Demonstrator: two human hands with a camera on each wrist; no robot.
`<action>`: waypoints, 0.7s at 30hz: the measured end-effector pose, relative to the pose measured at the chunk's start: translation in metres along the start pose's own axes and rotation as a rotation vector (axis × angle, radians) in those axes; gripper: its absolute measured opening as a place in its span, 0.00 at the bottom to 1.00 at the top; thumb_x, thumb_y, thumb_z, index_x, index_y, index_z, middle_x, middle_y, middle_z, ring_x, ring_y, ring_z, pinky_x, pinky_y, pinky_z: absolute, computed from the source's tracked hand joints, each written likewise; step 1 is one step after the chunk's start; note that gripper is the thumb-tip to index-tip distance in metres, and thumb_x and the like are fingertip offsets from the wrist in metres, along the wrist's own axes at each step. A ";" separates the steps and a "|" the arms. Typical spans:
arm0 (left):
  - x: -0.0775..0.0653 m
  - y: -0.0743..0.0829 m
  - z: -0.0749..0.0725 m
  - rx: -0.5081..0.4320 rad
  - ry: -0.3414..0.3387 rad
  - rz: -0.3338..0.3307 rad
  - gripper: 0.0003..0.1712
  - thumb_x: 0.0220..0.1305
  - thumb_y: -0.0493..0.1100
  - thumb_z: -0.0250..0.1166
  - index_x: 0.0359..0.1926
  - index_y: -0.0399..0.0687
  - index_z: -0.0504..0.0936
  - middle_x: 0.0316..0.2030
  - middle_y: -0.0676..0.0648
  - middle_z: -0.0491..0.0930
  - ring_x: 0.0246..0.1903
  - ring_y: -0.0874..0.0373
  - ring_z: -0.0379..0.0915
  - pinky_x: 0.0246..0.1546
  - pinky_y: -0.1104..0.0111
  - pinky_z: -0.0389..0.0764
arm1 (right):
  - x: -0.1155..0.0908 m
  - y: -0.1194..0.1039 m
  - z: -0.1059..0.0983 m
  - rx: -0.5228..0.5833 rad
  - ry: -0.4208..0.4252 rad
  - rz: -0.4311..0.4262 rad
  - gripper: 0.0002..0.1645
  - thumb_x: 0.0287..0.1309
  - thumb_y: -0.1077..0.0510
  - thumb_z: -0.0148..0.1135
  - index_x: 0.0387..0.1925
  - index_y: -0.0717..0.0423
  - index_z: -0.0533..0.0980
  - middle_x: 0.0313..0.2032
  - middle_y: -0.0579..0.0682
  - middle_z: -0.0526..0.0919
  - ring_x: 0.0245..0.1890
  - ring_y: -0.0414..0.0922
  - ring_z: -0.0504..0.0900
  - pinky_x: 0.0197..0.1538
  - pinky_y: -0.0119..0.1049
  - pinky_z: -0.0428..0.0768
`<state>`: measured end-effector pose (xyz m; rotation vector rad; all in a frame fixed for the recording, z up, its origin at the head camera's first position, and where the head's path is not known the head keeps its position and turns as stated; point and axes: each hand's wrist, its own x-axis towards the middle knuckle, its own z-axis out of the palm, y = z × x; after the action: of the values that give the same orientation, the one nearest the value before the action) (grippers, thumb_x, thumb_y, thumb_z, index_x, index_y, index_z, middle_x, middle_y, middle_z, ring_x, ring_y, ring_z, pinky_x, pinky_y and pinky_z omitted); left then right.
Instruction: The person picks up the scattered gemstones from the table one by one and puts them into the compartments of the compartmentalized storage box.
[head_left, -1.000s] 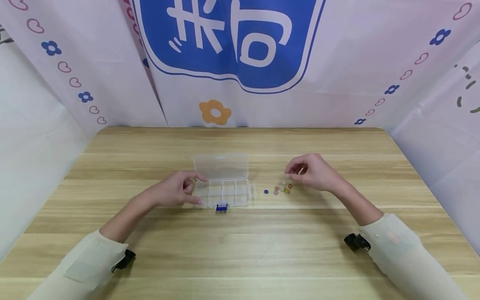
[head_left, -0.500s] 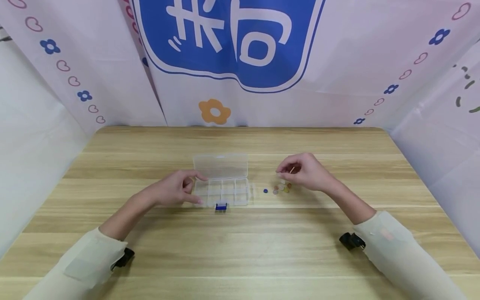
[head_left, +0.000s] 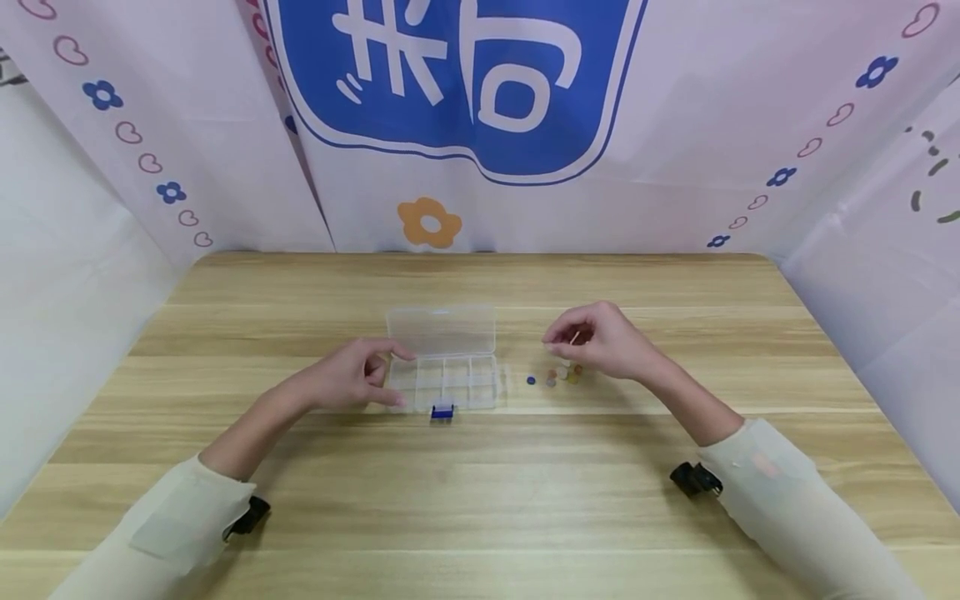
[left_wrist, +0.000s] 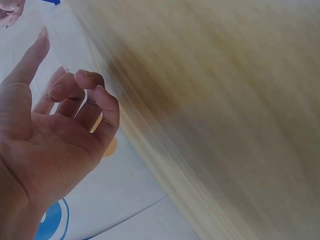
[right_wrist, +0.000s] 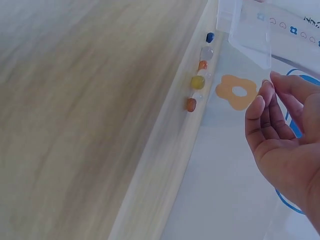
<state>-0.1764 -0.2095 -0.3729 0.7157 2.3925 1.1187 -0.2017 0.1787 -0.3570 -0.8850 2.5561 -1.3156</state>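
A clear plastic compartment box (head_left: 482, 396) lies on the table with its lid (head_left: 442, 331) raised at the back and a blue latch (head_left: 442, 412) in front. My left hand (head_left: 352, 375) grips its left end, index finger at the back edge, thumb at the front. To the right lie several small beads; a blue bead (head_left: 531, 380) sits apart, nearest the box. Over this group my right hand (head_left: 607, 342) pinches a tiny bead-sized thing, mostly hidden by the fingertips. The right wrist view shows a yellow bead (right_wrist: 198, 82) and an orange-brown bead (right_wrist: 191, 104) below the hand.
The wood-grain table (head_left: 480, 500) reaches back to a white printed cloth (head_left: 675, 167) hanging behind it. Each sleeve carries a small black wrist camera, such as the right camera (head_left: 695, 479).
My right hand has moved left, from over the right of the beads towards the box, fingertips held together. The left hand and the box stay in place.
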 end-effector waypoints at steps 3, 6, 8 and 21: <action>0.000 0.000 0.000 0.000 0.000 -0.008 0.34 0.61 0.35 0.77 0.65 0.30 0.74 0.17 0.55 0.60 0.18 0.65 0.55 0.31 0.70 0.73 | 0.002 -0.002 0.002 0.005 -0.007 -0.006 0.05 0.63 0.67 0.71 0.39 0.66 0.87 0.34 0.52 0.89 0.30 0.43 0.81 0.34 0.29 0.79; 0.000 0.001 0.001 0.006 -0.002 -0.015 0.34 0.61 0.36 0.77 0.65 0.30 0.74 0.17 0.55 0.60 0.18 0.65 0.55 0.32 0.69 0.73 | 0.003 -0.003 0.004 0.007 -0.015 -0.006 0.05 0.62 0.67 0.71 0.39 0.66 0.87 0.35 0.52 0.89 0.30 0.43 0.81 0.34 0.29 0.80; 0.000 0.001 0.001 0.008 -0.004 -0.016 0.34 0.61 0.36 0.77 0.65 0.30 0.74 0.17 0.55 0.60 0.18 0.65 0.55 0.33 0.69 0.73 | 0.004 -0.003 0.005 0.008 -0.022 -0.004 0.05 0.62 0.67 0.72 0.39 0.66 0.87 0.35 0.52 0.89 0.30 0.43 0.82 0.34 0.29 0.80; 0.001 0.002 -0.001 0.004 -0.013 -0.027 0.35 0.61 0.36 0.77 0.65 0.30 0.74 0.17 0.55 0.61 0.18 0.65 0.56 0.32 0.69 0.73 | 0.013 -0.005 0.011 0.020 -0.032 -0.002 0.06 0.64 0.65 0.71 0.39 0.67 0.86 0.34 0.51 0.88 0.32 0.43 0.83 0.37 0.31 0.83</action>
<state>-0.1771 -0.2083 -0.3713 0.6873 2.3870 1.0956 -0.2064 0.1616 -0.3581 -0.8981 2.5144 -1.3145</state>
